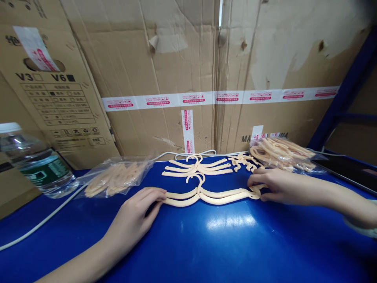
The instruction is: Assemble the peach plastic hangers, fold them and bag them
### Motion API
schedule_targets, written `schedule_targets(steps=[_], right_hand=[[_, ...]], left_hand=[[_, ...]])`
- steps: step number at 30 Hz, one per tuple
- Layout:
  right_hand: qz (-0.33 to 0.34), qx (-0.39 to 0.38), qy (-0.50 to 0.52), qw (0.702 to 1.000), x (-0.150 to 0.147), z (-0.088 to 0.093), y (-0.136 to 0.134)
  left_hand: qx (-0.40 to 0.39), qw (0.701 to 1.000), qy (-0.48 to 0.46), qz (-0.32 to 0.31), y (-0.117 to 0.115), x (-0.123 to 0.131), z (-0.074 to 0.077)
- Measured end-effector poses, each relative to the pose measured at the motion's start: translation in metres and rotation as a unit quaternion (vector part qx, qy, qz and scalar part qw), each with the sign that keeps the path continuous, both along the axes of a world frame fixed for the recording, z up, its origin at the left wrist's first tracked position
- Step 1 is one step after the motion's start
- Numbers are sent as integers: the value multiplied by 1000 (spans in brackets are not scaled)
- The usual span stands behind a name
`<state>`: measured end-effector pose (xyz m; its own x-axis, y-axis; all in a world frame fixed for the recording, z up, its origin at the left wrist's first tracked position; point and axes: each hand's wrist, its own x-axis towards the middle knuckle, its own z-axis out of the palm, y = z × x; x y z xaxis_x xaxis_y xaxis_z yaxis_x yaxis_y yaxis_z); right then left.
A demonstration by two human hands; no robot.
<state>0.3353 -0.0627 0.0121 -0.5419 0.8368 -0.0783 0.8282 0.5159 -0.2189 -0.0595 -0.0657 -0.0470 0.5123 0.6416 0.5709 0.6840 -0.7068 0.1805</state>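
Two cream plastic clothes hangers (220, 199) lie one against the other on the blue table (188, 243), their hooks pointing away from me. My left hand (140, 208) pinches their left ends between thumb and fingers. At the right ends, my right hand (275, 185) is closed on a small cream hook piece (257, 191), which touches the hanger tip; the fingers partly cover it. Just behind lie several more hangers (197, 168) in a nested row. A loose pile of small curved hook pieces (243, 160) sits to their right, beyond my right hand.
A clear bag of cream parts (118, 179) lies at left, another bag (281, 152) at back right. A water bottle (41, 165) stands far left by a white cable (44, 220). Cardboard (165, 129) walls the back; a dark flat device (350, 171) lies far right.
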Motion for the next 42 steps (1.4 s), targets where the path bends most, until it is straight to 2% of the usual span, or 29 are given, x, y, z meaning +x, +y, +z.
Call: schedule_targets(steps=[4, 7, 10, 13, 17, 24, 28, 33, 38, 42], right_hand=[[-1, -15, 1, 1000, 0, 3, -2], [-17, 27, 17, 999, -1, 0, -2], [-21, 104, 49, 993, -7, -10, 2], [10, 153, 72, 986, -16, -22, 9], [37, 182, 86, 979, -26, -32, 18], [2, 205, 82, 975, -33, -46, 41], [-13, 220, 72, 973, -38, -45, 46], [-38, 212, 95, 972, -42, -39, 38], [-45, 239, 185, 952, -31, -40, 31], [-69, 227, 269, 933, -14, -34, 26]], left_hand=[[7, 1000, 15, 5, -4, 3, 3], [30, 999, 22, -9, -8, 6, 7], [50, 998, 31, -24, -10, 8, 9], [57, 997, 46, -38, -12, 10, 10], [44, 996, 60, -46, -13, 12, 10], [38, 996, 58, -56, -12, 14, 10], [37, 996, 52, -60, -13, 13, 10], [37, 997, 46, -59, -14, 13, 10], [38, 996, 44, -62, -16, 13, 9], [37, 996, 39, -67, -16, 12, 7]])
